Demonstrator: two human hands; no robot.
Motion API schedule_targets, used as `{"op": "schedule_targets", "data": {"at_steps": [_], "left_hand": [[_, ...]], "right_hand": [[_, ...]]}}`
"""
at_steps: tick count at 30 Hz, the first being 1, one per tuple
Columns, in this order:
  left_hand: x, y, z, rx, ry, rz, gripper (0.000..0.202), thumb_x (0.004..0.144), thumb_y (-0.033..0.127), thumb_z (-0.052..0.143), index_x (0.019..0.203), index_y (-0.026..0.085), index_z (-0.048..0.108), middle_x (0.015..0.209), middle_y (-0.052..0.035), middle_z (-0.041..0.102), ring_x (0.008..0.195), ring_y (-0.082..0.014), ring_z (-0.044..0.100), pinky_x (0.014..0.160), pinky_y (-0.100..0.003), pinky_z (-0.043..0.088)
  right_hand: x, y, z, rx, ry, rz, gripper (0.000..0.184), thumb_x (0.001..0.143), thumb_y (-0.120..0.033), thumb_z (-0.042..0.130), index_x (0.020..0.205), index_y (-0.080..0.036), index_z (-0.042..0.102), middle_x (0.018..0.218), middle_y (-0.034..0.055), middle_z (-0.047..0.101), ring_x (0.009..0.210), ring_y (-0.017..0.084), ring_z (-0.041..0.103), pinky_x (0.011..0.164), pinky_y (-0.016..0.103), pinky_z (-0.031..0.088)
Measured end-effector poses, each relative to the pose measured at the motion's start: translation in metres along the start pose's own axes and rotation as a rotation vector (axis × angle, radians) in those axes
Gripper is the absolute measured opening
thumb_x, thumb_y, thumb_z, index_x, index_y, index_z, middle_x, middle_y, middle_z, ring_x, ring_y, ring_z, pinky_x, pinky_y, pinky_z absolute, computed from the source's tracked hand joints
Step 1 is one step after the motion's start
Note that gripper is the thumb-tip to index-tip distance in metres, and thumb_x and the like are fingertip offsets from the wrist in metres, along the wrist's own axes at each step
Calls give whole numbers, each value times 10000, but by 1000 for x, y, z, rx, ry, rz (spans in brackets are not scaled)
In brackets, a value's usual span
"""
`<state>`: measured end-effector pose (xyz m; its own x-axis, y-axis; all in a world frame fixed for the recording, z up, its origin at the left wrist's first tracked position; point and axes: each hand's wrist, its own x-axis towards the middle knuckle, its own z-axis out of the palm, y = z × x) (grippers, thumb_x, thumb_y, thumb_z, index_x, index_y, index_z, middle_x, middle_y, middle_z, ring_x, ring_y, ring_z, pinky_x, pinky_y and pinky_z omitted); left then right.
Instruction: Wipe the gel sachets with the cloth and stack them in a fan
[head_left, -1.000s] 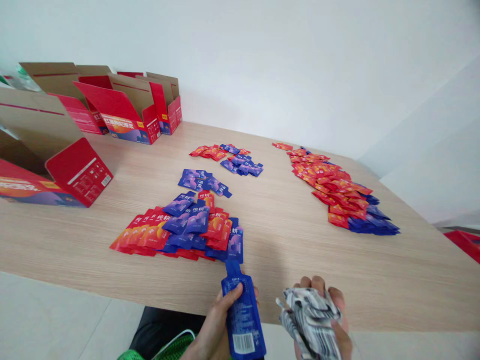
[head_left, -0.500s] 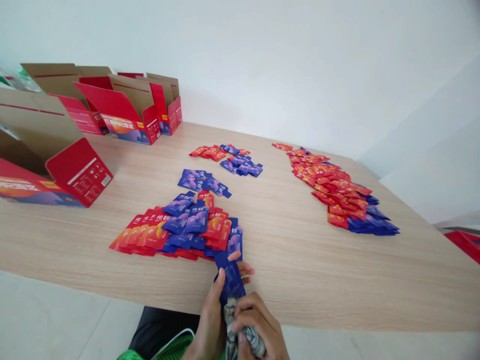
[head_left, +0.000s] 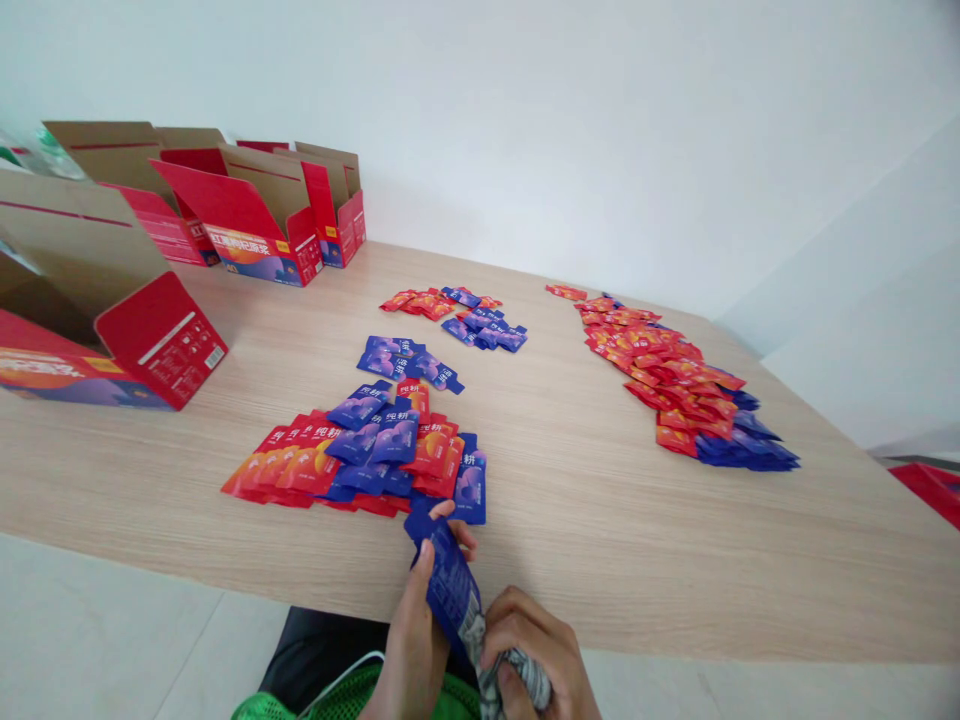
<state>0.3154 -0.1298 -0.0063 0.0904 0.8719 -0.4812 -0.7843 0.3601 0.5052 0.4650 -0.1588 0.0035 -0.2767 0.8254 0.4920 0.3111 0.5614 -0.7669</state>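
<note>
My left hand (head_left: 420, 620) grips a blue pouch (head_left: 448, 575), tilted over the table's front edge. Bunched in my right hand (head_left: 544, 655) is a grey patterned cloth (head_left: 491, 665), which touches the lower end of that pouch. Just beyond my hands lies an overlapping pile of pouches, with red ones (head_left: 304, 460) on the left and blue ones (head_left: 375, 440) over the middle. A single blue pouch (head_left: 471, 490) lies at the pile's right side, close to my left fingertips.
Open red cartons (head_left: 161, 340) stand along the left, with more cartons (head_left: 262, 250) against the wall. A long heap of red pouches (head_left: 645, 350) and blue pouches (head_left: 742, 445) covers part of the table (head_left: 555, 430) on the right. Small groups of blue pouches (head_left: 487, 330) lie farther back.
The held blue pouch has tilted more to the left, its top moving left with my left hand. My right hand and the cloth have shifted slightly right.
</note>
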Motion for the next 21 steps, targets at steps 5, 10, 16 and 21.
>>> {"op": "schedule_targets", "data": {"at_steps": [5, 10, 16, 21], "left_hand": [[-2, 28, 5, 58, 209, 152, 862, 605, 391, 1025, 1395, 378, 680, 958, 47, 631, 833, -131, 647, 760, -196, 551], [-3, 44, 13, 77, 280, 148, 987, 507, 328, 1037, 1413, 376, 650, 1046, 36, 655, 885, -127, 654, 760, -183, 543], [1, 54, 2, 261, 229, 254, 1046, 588, 453, 1031, 1502, 357, 531, 1016, 52, 621, 915, -129, 616, 848, -190, 531], [3, 65, -13, 449, 144, 334, 1027, 779, 500, 954, 1617, 372, 373, 1059, 49, 579, 905, -124, 608, 868, -206, 527]], "right_hand": [[-11, 8, 14, -223, -55, 127, 290, 1067, -538, 639, 1017, -254, 674, 795, 3, 725, 647, 168, 685, 605, 259, 492], [-5, 13, 41, -427, -77, 107, 105, 1046, -271, 619, 943, -256, 634, 806, 13, 718, 708, 206, 670, 631, 301, 447], [16, 4, 54, -442, -75, 140, 101, 938, -195, 689, 1011, -250, 647, 853, 15, 730, 754, 221, 665, 669, 321, 436], [28, -2, 68, -406, -129, 162, 89, 1006, -283, 639, 941, -237, 679, 809, 33, 728, 741, 227, 651, 651, 334, 403]]}}
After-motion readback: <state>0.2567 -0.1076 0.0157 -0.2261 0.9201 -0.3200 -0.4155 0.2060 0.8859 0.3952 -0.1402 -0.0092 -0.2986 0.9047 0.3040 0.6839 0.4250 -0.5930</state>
